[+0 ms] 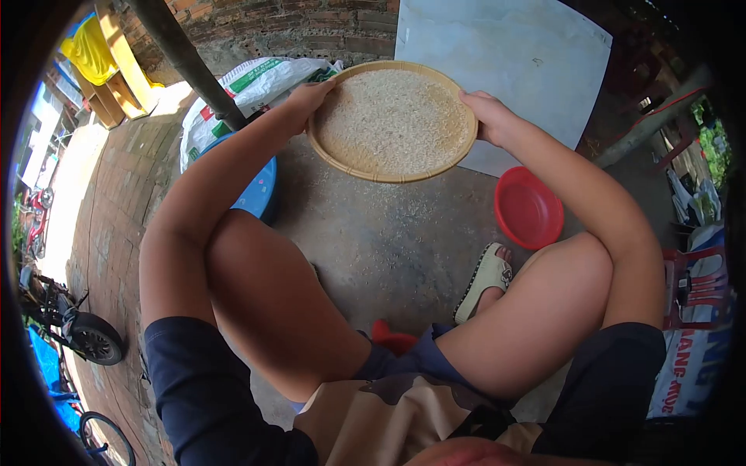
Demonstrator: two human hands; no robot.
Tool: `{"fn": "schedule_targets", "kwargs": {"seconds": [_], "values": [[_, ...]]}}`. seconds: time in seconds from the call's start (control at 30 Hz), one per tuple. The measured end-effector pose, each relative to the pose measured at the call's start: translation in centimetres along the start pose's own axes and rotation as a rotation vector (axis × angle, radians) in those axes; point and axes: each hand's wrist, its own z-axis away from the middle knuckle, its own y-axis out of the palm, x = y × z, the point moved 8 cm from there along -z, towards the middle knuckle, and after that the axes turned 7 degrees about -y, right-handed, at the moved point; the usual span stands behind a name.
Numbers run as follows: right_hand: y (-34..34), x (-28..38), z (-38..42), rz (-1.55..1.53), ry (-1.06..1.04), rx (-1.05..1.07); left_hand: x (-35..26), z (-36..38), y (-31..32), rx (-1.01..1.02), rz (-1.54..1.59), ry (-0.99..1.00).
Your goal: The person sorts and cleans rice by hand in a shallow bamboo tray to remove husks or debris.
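A round woven winnowing basket (394,179) is held out in front of me above the floor, with a layer of rice grains (396,116) spread across it. My left hand (311,99) grips its left rim, and my right hand (488,116) grips the right rim; the fingers of both hands go partly out of sight beneath it. Below my left forearm is a blue basin (261,189), partly covered by the arm. A red plastic basin (530,208) rests on the floor near my right knee.
Scattered grains lie on the concrete floor (373,233). Behind the basket are a white woven sack (268,81), a pole (186,58) and a pale board (505,70) by a brick wall (311,31). A motorbike wheel (95,339) is at left; a red chair (695,287) stands at right.
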Motion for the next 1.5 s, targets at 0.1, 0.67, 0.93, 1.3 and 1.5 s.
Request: {"fn": "schedule_targets", "kwargs": {"seconds": [0.1,0.67,0.93,1.3,1.5], "values": [[-0.2,0.3,0.7,0.101,-0.017,-0.061,1.9,-3.0,-0.8,-0.019,0.003,-0.005],[-2.0,-1.6,0.6,0.183,0.012,0.003,2.0,-3.3,1.2,0.039,-0.127,-0.005],[-4.1,-3.4,-0.2,0.003,0.102,-0.036,-1.4,-1.0,3.0,0.128,-0.18,0.129],[-7.0,-6.5,-2.0,-0.166,0.288,0.066,-0.2,0.5,7.5,0.053,-0.325,0.068],[0.7,-1.3,3.0,0.066,0.098,0.058,-0.3,-2.8,-0.3,0.016,-0.297,0.044]]}}
